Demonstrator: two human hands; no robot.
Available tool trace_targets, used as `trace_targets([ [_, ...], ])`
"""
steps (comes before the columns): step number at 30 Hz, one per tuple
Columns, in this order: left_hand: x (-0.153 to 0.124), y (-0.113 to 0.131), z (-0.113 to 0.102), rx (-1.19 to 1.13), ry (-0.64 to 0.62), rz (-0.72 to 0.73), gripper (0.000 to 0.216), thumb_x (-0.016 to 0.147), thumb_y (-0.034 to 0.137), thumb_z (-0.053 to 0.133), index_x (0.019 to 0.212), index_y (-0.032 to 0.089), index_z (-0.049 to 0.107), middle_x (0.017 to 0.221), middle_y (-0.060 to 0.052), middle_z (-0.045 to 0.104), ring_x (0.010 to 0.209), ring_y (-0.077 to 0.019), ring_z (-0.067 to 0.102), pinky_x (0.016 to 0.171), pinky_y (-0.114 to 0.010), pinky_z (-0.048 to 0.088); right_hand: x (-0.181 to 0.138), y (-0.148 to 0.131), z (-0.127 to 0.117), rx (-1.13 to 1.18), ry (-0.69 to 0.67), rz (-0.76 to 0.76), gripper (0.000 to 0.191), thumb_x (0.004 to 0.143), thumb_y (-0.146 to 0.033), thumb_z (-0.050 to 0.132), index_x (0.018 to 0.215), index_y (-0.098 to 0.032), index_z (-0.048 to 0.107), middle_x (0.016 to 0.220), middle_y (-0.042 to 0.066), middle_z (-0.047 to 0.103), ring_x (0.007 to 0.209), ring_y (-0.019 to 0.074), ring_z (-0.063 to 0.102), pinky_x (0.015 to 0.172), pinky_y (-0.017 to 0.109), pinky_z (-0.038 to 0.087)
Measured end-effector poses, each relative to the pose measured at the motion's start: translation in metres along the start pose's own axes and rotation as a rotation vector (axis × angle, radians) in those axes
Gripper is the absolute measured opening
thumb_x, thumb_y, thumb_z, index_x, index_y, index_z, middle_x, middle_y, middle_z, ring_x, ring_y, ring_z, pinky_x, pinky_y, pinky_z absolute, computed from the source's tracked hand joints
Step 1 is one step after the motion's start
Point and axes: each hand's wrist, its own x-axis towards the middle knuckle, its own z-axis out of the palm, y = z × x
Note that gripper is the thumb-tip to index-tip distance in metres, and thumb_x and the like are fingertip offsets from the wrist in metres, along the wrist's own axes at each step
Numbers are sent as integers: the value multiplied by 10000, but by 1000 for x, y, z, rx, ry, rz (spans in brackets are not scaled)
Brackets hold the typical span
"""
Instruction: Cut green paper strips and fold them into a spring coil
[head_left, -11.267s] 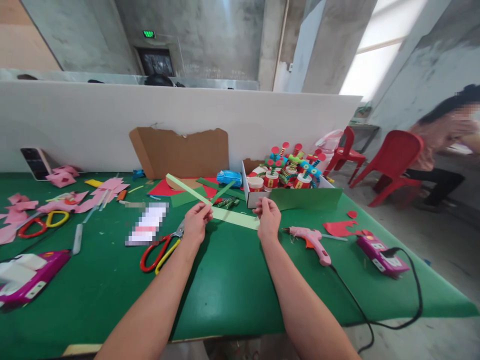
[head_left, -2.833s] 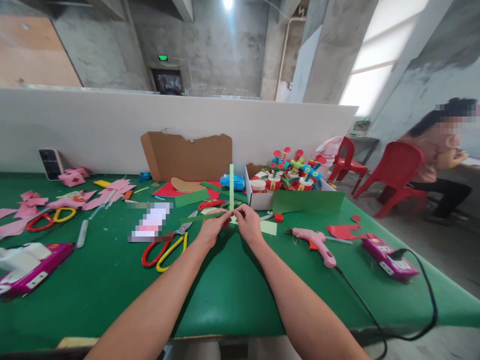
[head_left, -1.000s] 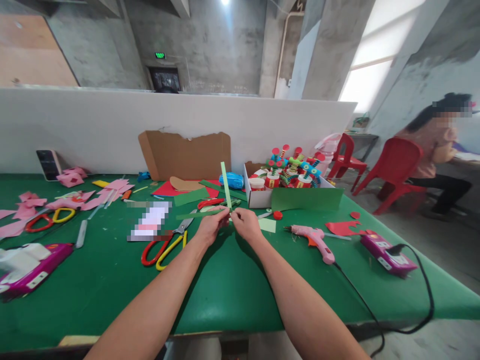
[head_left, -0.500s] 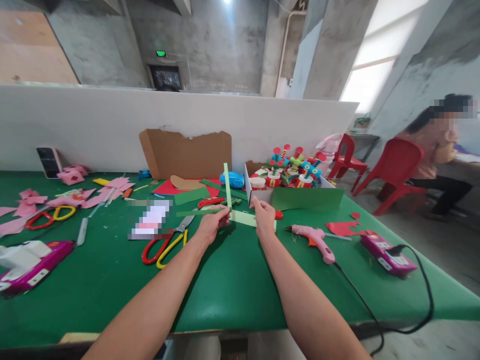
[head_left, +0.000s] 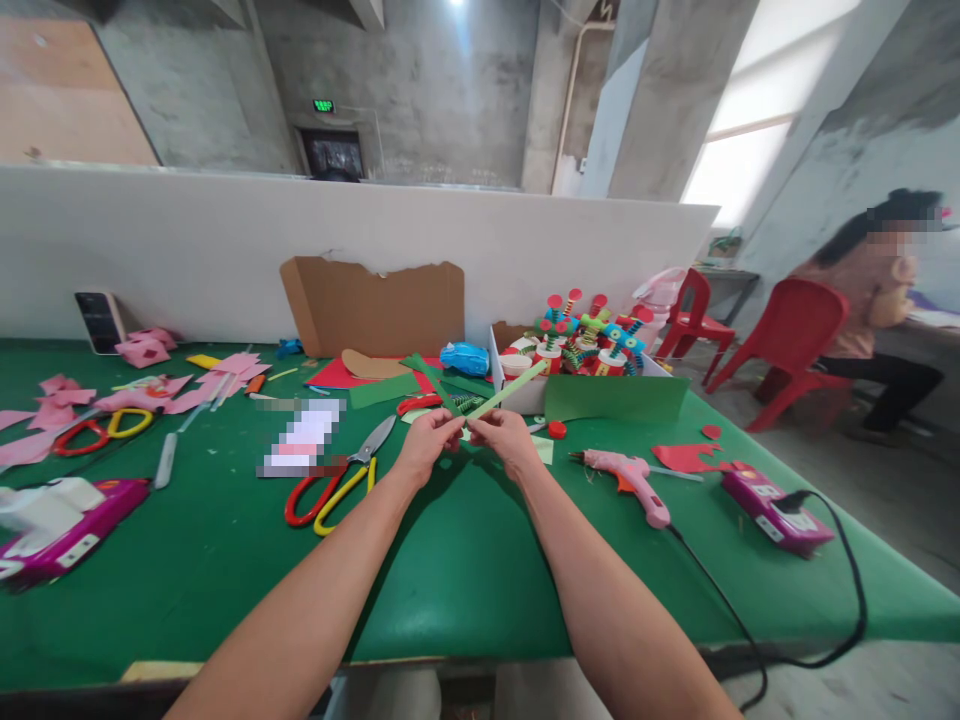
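Observation:
My left hand (head_left: 429, 442) and my right hand (head_left: 505, 440) are close together above the middle of the table, fingertips pinched. They hold two narrow paper strips near where these meet. The light green paper strip (head_left: 511, 388) slants up to the right from my right fingertips. A darker green paper strip (head_left: 435, 385) slants up to the left from my left fingers. My fingers hide the join between them. Just behind lies a small folded dark green paper piece (head_left: 471, 403). Scissors (head_left: 365, 452) with red and yellow handles lie open left of my left hand.
A pink glue gun (head_left: 626, 475) with a cord lies to the right, near a purple power strip (head_left: 776, 510). Behind stands a box (head_left: 517, 400) of colourful paper figures. Pink paper scraps (head_left: 56, 405) and another power strip (head_left: 82, 530) are at left. A person sits far right.
My right hand has moved left beside my left hand. The light strip, upright before, now leans right; the dark strip has swung from lying leftward to pointing up and left.

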Motion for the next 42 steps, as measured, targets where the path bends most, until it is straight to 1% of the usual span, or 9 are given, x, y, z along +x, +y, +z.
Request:
trace_targets([
  [4,1,-1,0,-114,-22,-22,380,493,429,818,639,148,607,539,26,554,469,-75,473,480,-207,391,1,4,5,109,68,24,188,546,-290,765,575,-155,637,523,-11,608,506,110,561,562,260,513],
  [9,4,-5,0,-123,-7,-20,363,490,410,813,642,146,615,570,6,592,484,-81,495,490,-210,384,2,9,9,157,92,5,218,537,-307,777,615,-153,643,565,-7,634,519,108,573,589,271,520],
  [12,5,-4,-2,-130,8,-3,336,500,396,802,618,150,605,554,16,577,477,-76,478,486,-207,368,2,10,9,174,35,-10,221,525,-290,781,642,-155,653,597,-8,649,547,107,586,620,269,523],
  [15,4,-2,-3,-133,1,7,305,510,375,792,596,152,603,539,20,561,475,-76,467,482,-208,353,2,9,7,208,-26,19,210,521,-265,784,643,-159,650,625,-3,663,563,102,600,640,263,526],
  [20,1,2,-1,-88,-23,2,303,505,365,799,599,150,608,525,23,558,479,-84,479,491,-214,361,3,9,4,272,-19,102,219,529,-289,795,620,-153,650,577,-15,643,507,80,571,593,237,511],
  [23,1,3,-1,-65,-18,5,311,494,370,805,603,151,614,534,24,569,476,-88,487,493,-218,368,3,8,3,304,-50,114,246,511,-302,811,633,-147,663,553,-25,626,496,75,560,574,222,499],
  [28,3,2,-2,-32,1,41,307,503,377,804,602,157,614,521,26,567,468,-92,487,488,-221,367,1,5,4,309,-38,106,296,450,-286,844,647,-149,672,564,-23,632,516,76,569,582,217,493],
  [35,2,-1,0,-17,40,53,228,513,326,731,606,146,625,499,22,574,453,-93,482,479,-221,371,1,7,4,252,-44,59,307,467,-349,843,639,-161,673,617,-20,650,560,81,571,639,243,508],
  [42,0,-1,-1,13,2,74,203,543,316,721,614,146,636,532,16,578,483,-98,497,495,-229,389,3,10,4,185,-11,0,288,498,-364,821,633,-166,661,611,-19,643,569,94,569,658,264,506],
])
